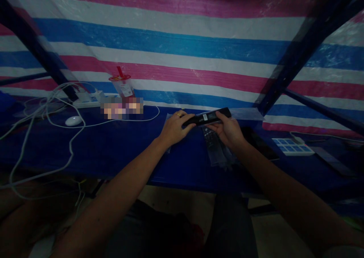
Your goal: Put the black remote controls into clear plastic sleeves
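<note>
A black remote control (205, 117), a small white label on its upward face, is held above the blue table between both hands. My left hand (174, 128) is closed around its left end, with a ring on one finger. At the other end, my right hand (229, 130) grips it with the thumb on top. Clear plastic film (246, 114) stretches out to the right behind that hand. Below lies a second dark remote (209, 137) with buttons, in a clear plastic bag (218, 156), partly hidden by my right hand.
White cables (72, 148) tangle at the left near a power strip (88, 103) and a white oval device (73, 120). A red-lidded cup (123, 86) stands at the back. On the right are a dark tablet-like slab (260, 143) and a blue-and-white panel (292, 147). Striped sheeting (182, 41) hangs behind.
</note>
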A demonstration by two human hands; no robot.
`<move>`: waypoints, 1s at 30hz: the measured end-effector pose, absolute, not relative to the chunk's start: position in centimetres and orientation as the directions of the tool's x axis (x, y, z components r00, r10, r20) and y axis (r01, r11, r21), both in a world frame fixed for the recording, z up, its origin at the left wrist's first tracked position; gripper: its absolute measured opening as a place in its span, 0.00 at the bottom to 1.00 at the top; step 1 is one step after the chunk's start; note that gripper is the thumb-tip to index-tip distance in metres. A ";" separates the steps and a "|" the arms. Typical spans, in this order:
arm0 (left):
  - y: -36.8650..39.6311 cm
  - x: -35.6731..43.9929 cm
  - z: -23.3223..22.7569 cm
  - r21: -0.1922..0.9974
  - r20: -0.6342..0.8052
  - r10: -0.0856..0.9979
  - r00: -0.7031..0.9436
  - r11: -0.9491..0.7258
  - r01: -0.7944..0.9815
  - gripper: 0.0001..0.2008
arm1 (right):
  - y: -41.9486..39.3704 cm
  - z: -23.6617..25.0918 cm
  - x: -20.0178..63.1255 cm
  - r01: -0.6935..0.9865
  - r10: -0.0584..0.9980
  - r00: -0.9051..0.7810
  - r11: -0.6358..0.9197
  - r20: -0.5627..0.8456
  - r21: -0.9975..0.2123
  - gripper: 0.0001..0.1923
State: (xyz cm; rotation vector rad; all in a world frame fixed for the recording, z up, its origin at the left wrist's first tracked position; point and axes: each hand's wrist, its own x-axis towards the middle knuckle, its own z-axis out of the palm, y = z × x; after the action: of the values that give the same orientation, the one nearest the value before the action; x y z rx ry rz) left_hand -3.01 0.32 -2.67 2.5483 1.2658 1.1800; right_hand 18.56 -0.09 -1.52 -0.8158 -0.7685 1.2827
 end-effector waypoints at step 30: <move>1.3 -3.0 -2.1 0.946 0.030 0.948 0.316 0.075 -0.316 0.10 | -0.3 -1.8 18.6 -0.540 0.995 0.021 0.095 0.099 -0.836 0.10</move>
State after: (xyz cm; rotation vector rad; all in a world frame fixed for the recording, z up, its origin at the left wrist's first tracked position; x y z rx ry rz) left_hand -2.98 1.28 -2.07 1.0857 0.7488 1.0948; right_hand 18.57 -0.34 -1.79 -0.7085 -0.8326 1.3584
